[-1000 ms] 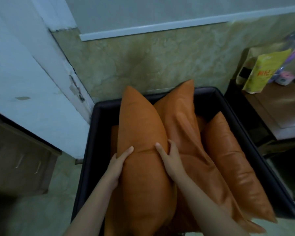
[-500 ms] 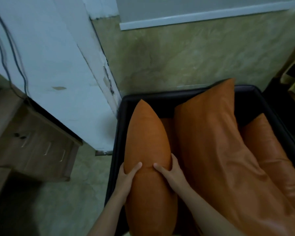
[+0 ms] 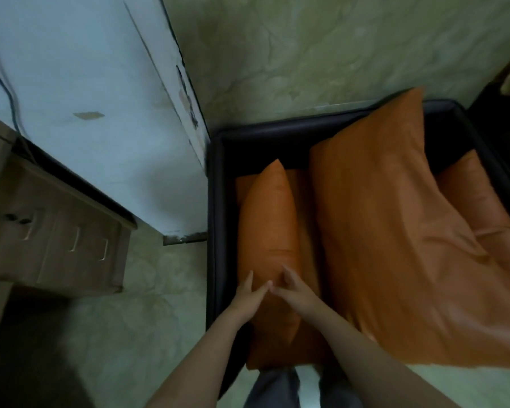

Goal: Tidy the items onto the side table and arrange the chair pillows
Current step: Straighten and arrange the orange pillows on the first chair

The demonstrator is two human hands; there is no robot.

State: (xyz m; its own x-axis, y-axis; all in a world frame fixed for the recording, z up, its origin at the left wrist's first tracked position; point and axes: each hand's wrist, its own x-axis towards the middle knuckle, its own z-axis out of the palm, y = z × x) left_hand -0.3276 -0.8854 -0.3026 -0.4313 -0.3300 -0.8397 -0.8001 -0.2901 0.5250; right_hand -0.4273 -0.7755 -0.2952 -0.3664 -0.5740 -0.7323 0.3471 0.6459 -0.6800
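A narrow orange pillow [image 3: 268,219] stands on edge along the left side of the black chair [image 3: 215,201]. My left hand [image 3: 249,295] and my right hand [image 3: 295,291] rest on its near top, fingers spread, fingertips touching. A large orange pillow [image 3: 395,245] leans across the middle of the seat. A third orange pillow [image 3: 480,201] lies at the right side, partly hidden behind the large one. The orange seat cushion [image 3: 304,189] shows between the pillows.
A white wall corner [image 3: 115,113] with chipped paint stands left of the chair. A wooden drawer unit [image 3: 56,231] sits at the far left on the marbled floor [image 3: 147,304]. The side table is almost out of view at the right edge.
The narrow pillow has been lowered against the chair's left arm. My hands have slid together on its top. The view has swung left and down; the side table's items have left the frame.
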